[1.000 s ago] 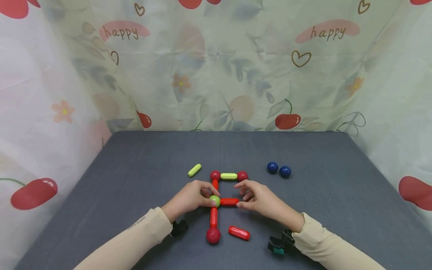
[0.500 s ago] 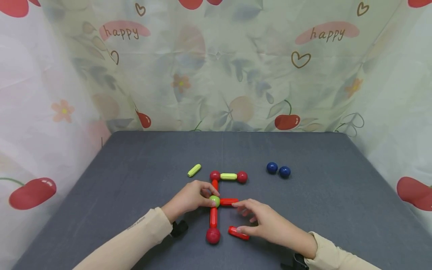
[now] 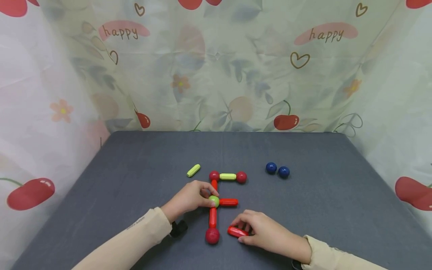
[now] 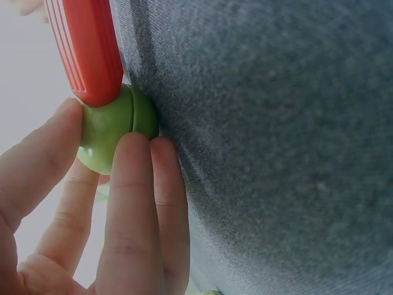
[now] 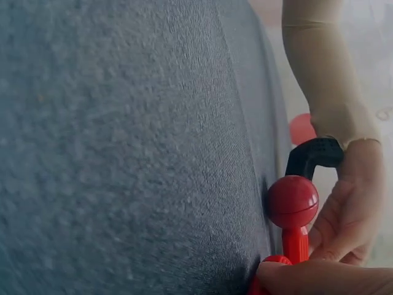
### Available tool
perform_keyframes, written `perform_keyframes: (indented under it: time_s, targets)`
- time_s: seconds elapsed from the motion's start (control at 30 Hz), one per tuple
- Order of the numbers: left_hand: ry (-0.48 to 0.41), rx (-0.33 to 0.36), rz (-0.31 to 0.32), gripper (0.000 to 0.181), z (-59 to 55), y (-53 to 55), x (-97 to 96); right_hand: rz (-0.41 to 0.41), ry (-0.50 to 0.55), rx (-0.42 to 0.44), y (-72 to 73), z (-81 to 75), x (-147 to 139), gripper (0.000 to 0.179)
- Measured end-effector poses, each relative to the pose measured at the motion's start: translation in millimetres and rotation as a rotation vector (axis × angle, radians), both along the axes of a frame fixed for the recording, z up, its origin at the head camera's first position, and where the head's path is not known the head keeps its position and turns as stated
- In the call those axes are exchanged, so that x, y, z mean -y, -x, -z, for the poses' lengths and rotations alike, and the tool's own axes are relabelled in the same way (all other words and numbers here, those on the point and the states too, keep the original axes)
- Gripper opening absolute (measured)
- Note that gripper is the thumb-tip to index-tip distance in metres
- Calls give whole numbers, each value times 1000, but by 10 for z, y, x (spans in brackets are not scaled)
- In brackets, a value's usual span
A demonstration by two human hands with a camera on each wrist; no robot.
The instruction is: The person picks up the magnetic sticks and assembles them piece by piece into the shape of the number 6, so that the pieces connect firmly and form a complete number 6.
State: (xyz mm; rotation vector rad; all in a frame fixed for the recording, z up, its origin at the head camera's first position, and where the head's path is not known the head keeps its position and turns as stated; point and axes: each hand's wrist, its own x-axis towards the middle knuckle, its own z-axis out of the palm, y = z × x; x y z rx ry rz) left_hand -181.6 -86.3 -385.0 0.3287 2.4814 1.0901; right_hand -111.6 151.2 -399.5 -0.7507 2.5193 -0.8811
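Seen from the head camera and taking the green ball (image 3: 214,201) as the centre of the dial, the left hand (image 3: 191,197) comes in from 9 o'clock and pinches that ball, and the left wrist view shows the thumb and fingertips pressed around it. Three red pieces meet the ball: a far red rod (image 3: 214,185) at 12 o'clock, a side red rod (image 3: 228,202) at 3, its outer end free, and a near red rod (image 3: 212,217) at 6. The near red rod ends in a near crimson ball (image 3: 212,236); the far red rod runs up to a far crimson ball (image 3: 214,176), from which a yellow-green rod (image 3: 228,176) reaches towards 3 o'clock to an outer crimson ball (image 3: 241,177). The right hand (image 3: 261,231), at 4 o'clock, has a narrow grip on a loose red rod (image 3: 237,231), thumb on the near side and fingers on the far side; whether the rod is clear of the dark table (image 3: 152,161) I cannot tell. That rod lies between 4 and 5 o'clock, just beside the near crimson ball but apart from it. A loose yellow-green rod (image 3: 193,170) rests at 11 o'clock, and two blue balls (image 3: 284,172) sit close together a little past 2 o'clock.
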Motion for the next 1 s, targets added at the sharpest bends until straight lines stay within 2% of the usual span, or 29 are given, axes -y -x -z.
perform_keyframes:
  time_s: [0.23, 0.43, 1.0]
  targets:
    - [0, -7, -10, 21, 17, -4, -6, -31, -4, -15, 36, -25, 62, 24]
    - [-4, -11, -4, 21, 19, 4, -2, -48, -24, 16, 24, -87, 144, 25]
    - [-7, 12, -11, 21, 14, 11, 7, -71, -49, -1, 14, -78, 191, 26]
